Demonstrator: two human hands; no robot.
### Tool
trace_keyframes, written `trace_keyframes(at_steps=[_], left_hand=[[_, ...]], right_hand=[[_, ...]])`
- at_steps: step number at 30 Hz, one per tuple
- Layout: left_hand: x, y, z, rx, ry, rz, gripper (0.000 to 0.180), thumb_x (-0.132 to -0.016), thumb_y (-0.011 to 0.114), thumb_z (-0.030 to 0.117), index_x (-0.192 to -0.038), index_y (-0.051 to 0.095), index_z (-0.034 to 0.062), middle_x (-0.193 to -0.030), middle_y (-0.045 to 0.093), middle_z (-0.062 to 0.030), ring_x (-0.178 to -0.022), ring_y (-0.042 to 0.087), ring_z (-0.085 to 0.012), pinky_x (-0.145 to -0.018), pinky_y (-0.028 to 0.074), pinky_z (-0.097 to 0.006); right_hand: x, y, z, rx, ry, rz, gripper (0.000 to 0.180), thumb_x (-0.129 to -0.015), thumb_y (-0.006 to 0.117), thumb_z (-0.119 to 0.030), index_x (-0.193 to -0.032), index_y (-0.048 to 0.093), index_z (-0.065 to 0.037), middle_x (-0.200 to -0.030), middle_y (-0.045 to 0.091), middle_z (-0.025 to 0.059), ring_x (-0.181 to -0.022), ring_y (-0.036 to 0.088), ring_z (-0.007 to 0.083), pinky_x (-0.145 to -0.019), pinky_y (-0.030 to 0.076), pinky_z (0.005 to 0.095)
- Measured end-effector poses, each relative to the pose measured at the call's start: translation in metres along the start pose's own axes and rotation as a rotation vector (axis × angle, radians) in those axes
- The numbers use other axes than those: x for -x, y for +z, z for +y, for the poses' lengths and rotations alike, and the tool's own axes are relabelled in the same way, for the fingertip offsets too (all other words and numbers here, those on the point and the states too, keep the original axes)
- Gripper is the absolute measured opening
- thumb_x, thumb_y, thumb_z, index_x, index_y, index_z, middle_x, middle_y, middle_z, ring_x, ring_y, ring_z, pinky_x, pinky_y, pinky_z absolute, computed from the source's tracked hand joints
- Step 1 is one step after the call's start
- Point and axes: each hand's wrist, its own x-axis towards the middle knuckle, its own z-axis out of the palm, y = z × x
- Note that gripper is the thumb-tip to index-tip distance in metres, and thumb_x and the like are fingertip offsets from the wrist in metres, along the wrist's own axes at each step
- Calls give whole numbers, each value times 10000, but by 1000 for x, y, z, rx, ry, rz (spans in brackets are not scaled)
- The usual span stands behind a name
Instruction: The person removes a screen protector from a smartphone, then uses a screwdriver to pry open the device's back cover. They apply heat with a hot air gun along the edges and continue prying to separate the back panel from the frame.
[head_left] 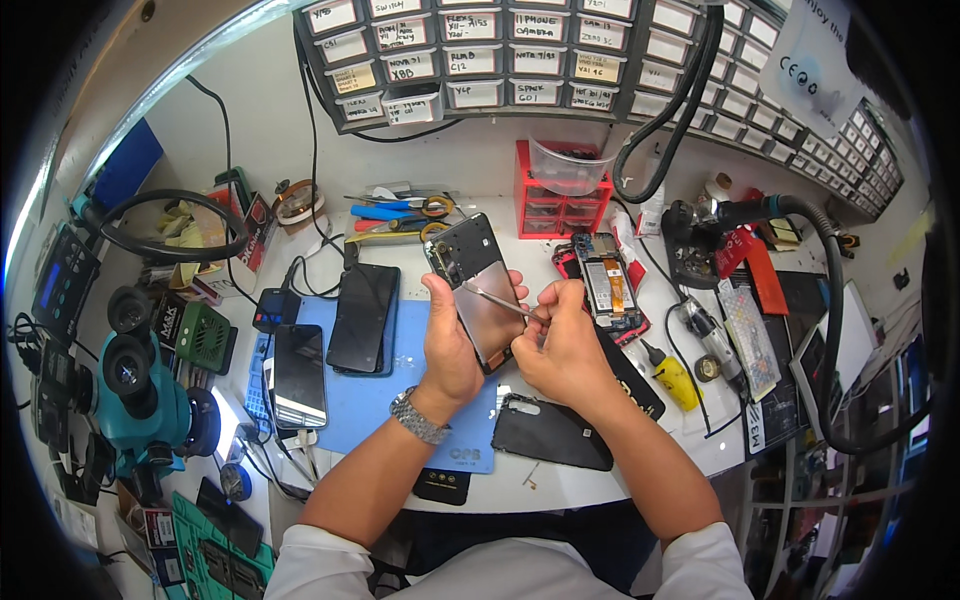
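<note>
My left hand (pixel 450 352) grips an opened phone (pixel 486 330) by its sides, tilted above the blue mat (pixel 400 425). Bare circuitry shows at the phone's upper left, and a wide metallic plate covers its lower part. My right hand (pixel 565 345) pinches a slim metal tool, apparently tweezers (pixel 492 298); its tip reaches the phone near the exposed parts. Below my right hand lies a dark phone back panel (pixel 550 432) with a camera cut-out. Another opened phone (pixel 603 290), its battery and orange flex cable showing, rests beyond that hand.
Two dark-screened phones, one (pixel 362 325) on the mat and one (pixel 300 372) at its left edge, lie left of me. A teal microscope (pixel 145 400) stands farther left. Red drawers (pixel 535 195) sit behind, a yellow bottle (pixel 678 382) and cables at right. Labelled bins (pixel 470 60) hang above.
</note>
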Motion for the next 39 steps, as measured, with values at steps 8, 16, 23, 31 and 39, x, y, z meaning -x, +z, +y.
trace_keyframes(at_steps=[8, 16, 23, 31, 39], left_hand=[[1, -4, 2, -86, 17, -2, 1041, -1096, 188, 867, -1466, 623, -3, -1330, 731, -160, -1229, 727, -283, -1064, 612, -458], [-2, 4, 4, -50, 54, 80, 991, -1129, 172, 818, -1420, 646, -2, -1263, 745, -157, -1150, 748, -274, -988, 639, -454], [-8, -4, 12, 68, -2, 139, 986, -1110, 196, 843, -1409, 626, 7, -1270, 738, -195, -1121, 758, -323, -989, 648, -496], [-13, -6, 14, 206, -83, 112, 844, -1157, 296, 738, -1376, 602, -17, -1233, 730, -218, -1103, 764, -358, -980, 656, -520], [-7, 4, 18, -5, -71, 65, 411, -1095, 557, 129, -1471, 505, -31, -1316, 710, -271, -1153, 785, -415, -981, 691, -562]], right_hand=[[-1, 3, 9, -37, -99, 9, 442, -914, 679, 19, -1224, 364, -7, -938, 608, 117, -803, 625, 163, -783, 552, 344], [1, 10, 13, 182, -410, 120, 416, -894, 693, 46, -1196, 412, -3, -952, 586, 103, -791, 602, 164, -766, 541, 339], [-3, -2, 11, -166, -197, 83, 423, -932, 751, 2, -1259, 483, 3, -1033, 642, 86, -855, 599, 122, -815, 532, 320], [-20, -50, 16, -296, -40, 272, 211, -1160, 644, -121, -1331, 627, 1, -1060, 716, 46, -952, 657, 92, -910, 537, 255], [-17, -48, 15, -41, -330, 461, 130, -1047, 780, -61, -1162, 744, -11, -1067, 713, 77, -1011, 667, 172, -957, 550, 327]])
